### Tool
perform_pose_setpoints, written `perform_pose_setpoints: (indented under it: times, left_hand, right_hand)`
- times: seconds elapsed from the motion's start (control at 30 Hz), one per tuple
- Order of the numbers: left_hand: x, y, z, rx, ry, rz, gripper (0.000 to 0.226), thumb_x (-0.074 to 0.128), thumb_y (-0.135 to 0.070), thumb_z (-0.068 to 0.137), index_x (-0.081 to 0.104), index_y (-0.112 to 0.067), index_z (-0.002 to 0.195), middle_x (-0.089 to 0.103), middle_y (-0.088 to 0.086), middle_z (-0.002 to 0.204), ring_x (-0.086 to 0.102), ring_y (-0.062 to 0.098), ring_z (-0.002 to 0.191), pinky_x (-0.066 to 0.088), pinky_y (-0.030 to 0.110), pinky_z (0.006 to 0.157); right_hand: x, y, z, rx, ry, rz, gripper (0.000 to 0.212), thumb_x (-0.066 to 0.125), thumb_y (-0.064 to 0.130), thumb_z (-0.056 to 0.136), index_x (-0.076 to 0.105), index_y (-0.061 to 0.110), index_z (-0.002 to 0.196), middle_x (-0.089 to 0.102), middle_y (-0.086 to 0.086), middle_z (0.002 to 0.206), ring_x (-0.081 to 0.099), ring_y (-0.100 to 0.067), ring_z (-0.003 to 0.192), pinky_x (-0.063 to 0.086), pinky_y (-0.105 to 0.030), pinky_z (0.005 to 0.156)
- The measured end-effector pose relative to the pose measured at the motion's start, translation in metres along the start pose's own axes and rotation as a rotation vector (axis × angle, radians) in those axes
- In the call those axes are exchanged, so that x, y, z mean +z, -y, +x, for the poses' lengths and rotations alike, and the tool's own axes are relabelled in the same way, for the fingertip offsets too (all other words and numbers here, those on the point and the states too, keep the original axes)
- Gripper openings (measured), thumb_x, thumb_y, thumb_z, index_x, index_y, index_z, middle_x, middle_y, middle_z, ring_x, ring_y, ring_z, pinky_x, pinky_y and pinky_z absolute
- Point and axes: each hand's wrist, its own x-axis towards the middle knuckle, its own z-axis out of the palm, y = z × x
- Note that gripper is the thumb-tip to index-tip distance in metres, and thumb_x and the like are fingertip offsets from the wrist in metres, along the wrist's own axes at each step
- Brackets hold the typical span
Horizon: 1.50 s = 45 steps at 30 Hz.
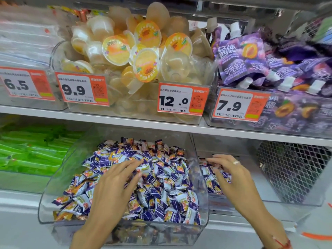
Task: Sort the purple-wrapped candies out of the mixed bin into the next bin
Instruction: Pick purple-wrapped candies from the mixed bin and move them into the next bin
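Note:
A clear plastic mixed bin (46, 200) on the lower shelf is heaped with small wrapped candies (161, 191) in purple, white and orange. My left hand (115, 187) lies over the middle of the heap with straight fingers touching the wrappers. In the bin to its right (269, 194) sits a smaller pile of purple-wrapped candies (210, 178). My right hand (231, 175) hovers over that pile, fingers spread and loosely bent; whether it holds a candy is hidden.
Green packets (32, 150) fill the bin to the left. The shelf above carries jelly cups (136, 56), purple jelly pouches (269, 65) and price tags (182, 98). A wire mesh panel (291, 168) stands at the right.

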Motion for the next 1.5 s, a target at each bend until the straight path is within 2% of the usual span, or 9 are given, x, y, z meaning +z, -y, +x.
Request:
perform_pose_setpoints:
  times: [0.13, 0.3, 0.5, 0.67, 0.8, 0.9, 1.0, 1.2, 1.5]
  left_hand:
    - [-0.007, 0.006, 0.001, -0.007, -0.024, 0.038, 0.038, 0.055, -0.039, 0.087, 0.065, -0.025, 0.121, 0.066, -0.011, 0.115, 0.062, 0.012, 0.102, 0.05, 0.031, 0.081]
    - [-0.009, 0.025, -0.003, -0.018, 0.002, 0.111, 0.034, 0.066, -0.035, 0.083, 0.067, -0.025, 0.116, 0.068, -0.011, 0.109, 0.064, 0.013, 0.096, 0.051, 0.031, 0.077]
    - [-0.006, 0.03, -0.006, -0.005, 0.066, 0.15, 0.032, 0.071, -0.031, 0.083, 0.068, -0.027, 0.114, 0.068, -0.01, 0.108, 0.064, 0.015, 0.098, 0.052, 0.036, 0.08]
    - [-0.006, 0.022, -0.006, 0.003, 0.064, 0.065, 0.033, 0.063, -0.032, 0.089, 0.064, -0.026, 0.122, 0.066, -0.008, 0.116, 0.06, 0.017, 0.107, 0.047, 0.036, 0.089]
    - [-0.006, 0.015, -0.005, 0.008, 0.085, 0.009, 0.034, 0.06, -0.034, 0.091, 0.062, -0.026, 0.124, 0.064, -0.009, 0.118, 0.059, 0.016, 0.108, 0.047, 0.038, 0.091]
    - [-0.006, 0.012, -0.005, 0.012, 0.091, -0.012, 0.035, 0.056, -0.037, 0.092, 0.059, -0.03, 0.127, 0.062, -0.013, 0.121, 0.056, 0.012, 0.11, 0.046, 0.035, 0.092]
    - [-0.005, 0.009, -0.004, 0.016, 0.072, -0.023, 0.036, 0.056, -0.039, 0.092, 0.059, -0.032, 0.127, 0.063, -0.014, 0.119, 0.06, 0.011, 0.107, 0.049, 0.033, 0.087]
    - [-0.004, 0.008, -0.002, 0.01, 0.076, -0.016, 0.037, 0.057, -0.041, 0.09, 0.059, -0.037, 0.127, 0.065, -0.016, 0.116, 0.063, 0.008, 0.102, 0.053, 0.028, 0.079]
    - [-0.008, 0.01, -0.002, -0.041, 0.051, 0.006, 0.037, 0.06, -0.036, 0.09, 0.06, -0.032, 0.127, 0.067, -0.011, 0.116, 0.064, 0.012, 0.101, 0.05, 0.025, 0.071]
  right_hand:
    - [0.013, 0.08, 0.01, -0.073, 0.188, 0.052, 0.027, 0.055, 0.018, 0.094, 0.066, 0.031, 0.115, 0.062, 0.018, 0.106, 0.057, 0.005, 0.084, 0.04, -0.005, 0.073]
    - [0.081, 0.087, 0.061, 0.078, 0.544, -0.31, 0.045, 0.037, 0.034, 0.101, 0.036, 0.017, 0.143, 0.045, -0.013, 0.14, 0.042, -0.032, 0.128, 0.041, -0.042, 0.098]
    - [0.14, 0.07, 0.093, 0.105, 0.807, -0.438, 0.062, 0.033, 0.051, 0.098, 0.006, 0.034, 0.152, 0.001, -0.007, 0.161, -0.002, -0.04, 0.145, 0.003, -0.062, 0.114]
    - [0.114, 0.072, 0.072, -0.055, 0.935, -0.334, 0.049, 0.032, 0.041, 0.102, 0.031, 0.013, 0.142, 0.022, -0.013, 0.153, 0.02, -0.036, 0.14, 0.025, -0.047, 0.111]
    - [0.077, 0.073, 0.049, -0.097, 1.037, -0.22, 0.035, 0.033, 0.045, 0.101, 0.045, 0.015, 0.089, 0.047, -0.004, 0.093, 0.047, -0.021, 0.087, 0.04, -0.039, 0.087]
    - [0.047, 0.07, 0.034, -0.139, 1.13, -0.227, 0.059, 0.047, 0.056, 0.093, 0.035, 0.025, 0.141, 0.039, -0.004, 0.143, 0.036, -0.023, 0.132, 0.033, -0.041, 0.109]
    - [0.042, 0.074, 0.02, -0.108, 1.034, -0.458, 0.077, 0.053, 0.055, 0.09, 0.009, 0.036, 0.151, -0.002, 0.0, 0.161, 0.007, -0.027, 0.146, 0.024, -0.049, 0.115]
    - [0.067, 0.09, 0.027, -0.206, 0.785, -0.456, 0.055, 0.06, 0.027, 0.093, 0.038, 0.025, 0.143, 0.051, -0.008, 0.13, 0.049, -0.03, 0.119, 0.045, -0.04, 0.09]
    - [0.053, 0.081, 0.024, -0.106, 0.426, -0.034, 0.043, 0.061, 0.036, 0.091, 0.053, 0.031, 0.132, 0.063, 0.005, 0.12, 0.063, -0.007, 0.081, 0.047, -0.024, 0.077]
